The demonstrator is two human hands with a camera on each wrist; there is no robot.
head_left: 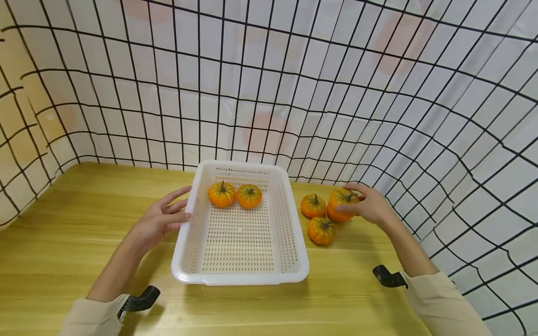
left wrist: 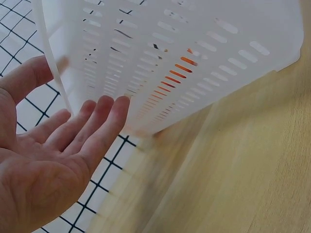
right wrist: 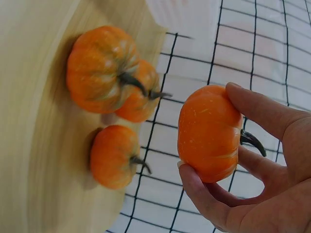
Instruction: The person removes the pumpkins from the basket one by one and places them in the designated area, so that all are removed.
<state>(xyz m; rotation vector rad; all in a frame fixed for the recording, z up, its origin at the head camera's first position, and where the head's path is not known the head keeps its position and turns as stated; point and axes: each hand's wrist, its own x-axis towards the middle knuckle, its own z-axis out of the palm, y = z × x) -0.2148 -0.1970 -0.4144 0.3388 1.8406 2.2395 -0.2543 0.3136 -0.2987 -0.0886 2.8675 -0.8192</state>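
Note:
A white plastic basket (head_left: pixel 239 278) with slotted walls holds two small orange pumpkins, a left one (head_left: pixel 222 194) and a right one (head_left: pixel 249 196). My left hand (head_left: pixel 157 221) is at its left side: the thumb (left wrist: pixel 31 77) hooks over the rim and the fingers (left wrist: pixel 104 121) lie along the outer wall. My right hand (head_left: pixel 370 205) pinches a pumpkin (right wrist: pixel 209 133) between thumb and fingers, its stem toward the palm. It hangs above the table, apart from three others: a large one (right wrist: pixel 102 70), one partly behind it (right wrist: pixel 138 94) and a third (right wrist: pixel 114 156).
The wooden table (head_left: pixel 84 242) carries the basket in the middle and the loose pumpkins to its right. A black wire grid (head_left: pixel 252 98) stands along the back and both sides, close behind my right hand. White sheeting with pale round patches hangs behind it.

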